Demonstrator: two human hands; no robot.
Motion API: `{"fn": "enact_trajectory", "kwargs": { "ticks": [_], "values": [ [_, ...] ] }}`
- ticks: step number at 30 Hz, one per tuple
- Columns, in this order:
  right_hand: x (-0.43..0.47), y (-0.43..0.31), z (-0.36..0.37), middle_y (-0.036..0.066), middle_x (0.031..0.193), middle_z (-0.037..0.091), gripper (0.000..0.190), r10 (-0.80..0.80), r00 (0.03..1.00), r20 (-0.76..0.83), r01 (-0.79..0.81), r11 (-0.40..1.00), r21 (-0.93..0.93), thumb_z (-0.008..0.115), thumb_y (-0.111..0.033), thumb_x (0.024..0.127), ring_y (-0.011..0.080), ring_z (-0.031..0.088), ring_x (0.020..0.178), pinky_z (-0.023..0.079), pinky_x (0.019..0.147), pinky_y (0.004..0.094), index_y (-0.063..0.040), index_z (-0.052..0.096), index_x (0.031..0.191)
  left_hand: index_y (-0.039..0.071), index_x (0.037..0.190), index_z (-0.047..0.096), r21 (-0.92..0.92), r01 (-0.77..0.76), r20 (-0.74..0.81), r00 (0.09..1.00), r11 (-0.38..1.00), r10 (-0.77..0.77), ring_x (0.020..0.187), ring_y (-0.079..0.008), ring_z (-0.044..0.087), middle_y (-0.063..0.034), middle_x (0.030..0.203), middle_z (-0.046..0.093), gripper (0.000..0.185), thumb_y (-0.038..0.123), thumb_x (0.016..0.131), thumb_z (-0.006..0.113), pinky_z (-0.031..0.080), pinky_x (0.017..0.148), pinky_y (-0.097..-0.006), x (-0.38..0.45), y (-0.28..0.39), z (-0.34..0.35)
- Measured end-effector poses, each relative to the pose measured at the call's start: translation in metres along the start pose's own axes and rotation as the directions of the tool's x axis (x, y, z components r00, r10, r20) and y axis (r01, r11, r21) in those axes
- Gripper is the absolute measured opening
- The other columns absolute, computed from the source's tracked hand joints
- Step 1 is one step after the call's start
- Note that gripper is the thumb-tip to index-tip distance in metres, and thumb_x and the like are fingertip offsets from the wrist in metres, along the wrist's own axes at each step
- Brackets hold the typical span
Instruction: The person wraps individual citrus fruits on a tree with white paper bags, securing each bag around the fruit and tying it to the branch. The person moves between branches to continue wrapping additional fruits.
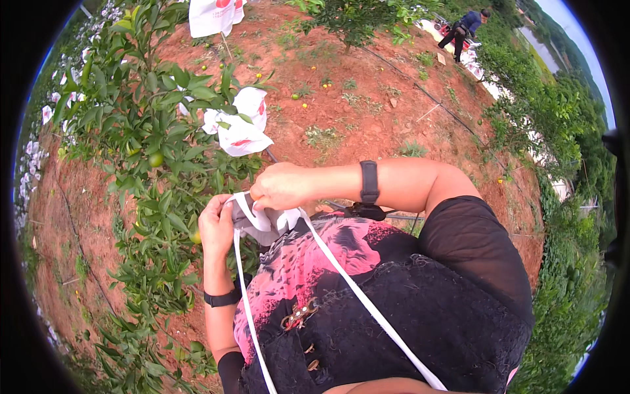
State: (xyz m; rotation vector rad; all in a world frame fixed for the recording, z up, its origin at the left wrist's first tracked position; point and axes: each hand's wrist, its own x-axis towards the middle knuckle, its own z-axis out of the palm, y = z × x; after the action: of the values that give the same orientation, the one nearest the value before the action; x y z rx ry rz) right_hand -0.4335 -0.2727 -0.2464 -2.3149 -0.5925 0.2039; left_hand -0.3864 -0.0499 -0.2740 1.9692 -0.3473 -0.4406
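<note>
My left hand (216, 224) pinches the upper edge of a grey and white cloth bag (258, 224) at my waist. White straps (354, 288) run from that bag up over my chest. My right hand (280, 186) is bent over the other side of the bag's opening, its fingers closed at the rim; something orange shows under the fingertips, too small to name. What lies inside the bag is hidden. Just beyond my hands, white printed bags (244, 139) hang on a fruit tree (172, 128). A green fruit (156, 159) shows among the leaves.
Branches reach close to my left forearm. Small fruits (295, 96) lie on the red soil, crossed by a black hose (428, 93). Another white bag (211, 17) stands out at the top. A person (462, 32) bends forward far off at the upper right, near more trees.
</note>
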Motion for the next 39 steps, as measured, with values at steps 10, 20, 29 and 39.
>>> {"fn": "enact_trajectory", "kwargs": {
  "ticks": [10, 20, 29, 39],
  "values": [
    [0.031, -0.012, -0.104, 0.002, 0.076, 0.067, 0.023, 0.241, 0.916, -0.32, 0.011, 0.784, 0.621, 0.063, -0.022, 0.091, 0.0059, 0.06, 0.065, 0.049, 0.058, 0.0243, 0.0, 0.069, 0.093, 0.001, 0.136, 0.043, -0.446, -0.213, 0.023, 0.968, 0.869, 0.249, 0.11, -0.0212, 0.058, -0.0172, 0.124, 0.057, 0.066, 0.026, 0.083, 0.074, 0.047, 0.093, -0.0332, 0.014, 0.085, -0.013],
    [0.034, 0.007, -0.079, -0.001, 0.075, 0.064, 0.021, 0.208, 0.973, -0.097, -0.092, 0.739, 0.668, 0.067, -0.021, 0.089, 0.0045, 0.057, 0.066, 0.048, 0.057, 0.0239, 0.0, 0.068, 0.089, -0.003, 0.106, 0.067, -0.392, -0.141, -0.102, 0.989, 0.909, 0.109, 0.073, -0.0054, 0.061, -0.0023, 0.086, 0.069, 0.027, 0.02, 0.091, 0.065, 0.05, 0.064, -0.0223, 0.014, 0.078, -0.025],
    [0.036, 0.01, -0.04, 0.0, 0.065, 0.059, 0.02, 0.329, 0.917, -0.227, -0.181, 0.848, 0.497, 0.071, -0.021, 0.083, 0.0068, 0.054, 0.06, 0.046, 0.054, 0.0266, -0.002, 0.065, 0.079, 0.005, 0.105, 0.061, 0.626, -0.33, -0.43, 0.609, 0.706, 0.666, 0.095, -0.0227, 0.058, -0.0096, 0.104, 0.06, 0.042, 0.025, 0.074, 0.079, 0.048, 0.076, -0.0334, 0.016, 0.07, -0.009],
    [0.025, 0.014, 0.035, 0.005, 0.063, 0.06, 0.019, 0.307, 0.883, -0.355, 0.029, 0.72, 0.693, 0.062, -0.018, 0.088, 0.0088, 0.054, 0.06, 0.045, 0.054, 0.0293, 0.0, 0.067, 0.083, 0.0, 0.126, 0.055, -0.329, 0.197, 0.128, 0.978, 0.924, -0.162, 0.098, -0.0126, 0.058, -0.0085, 0.108, 0.064, 0.051, 0.026, 0.084, 0.069, 0.046, 0.085, -0.0267, 0.001, 0.023, 0.013]
  ]
}}
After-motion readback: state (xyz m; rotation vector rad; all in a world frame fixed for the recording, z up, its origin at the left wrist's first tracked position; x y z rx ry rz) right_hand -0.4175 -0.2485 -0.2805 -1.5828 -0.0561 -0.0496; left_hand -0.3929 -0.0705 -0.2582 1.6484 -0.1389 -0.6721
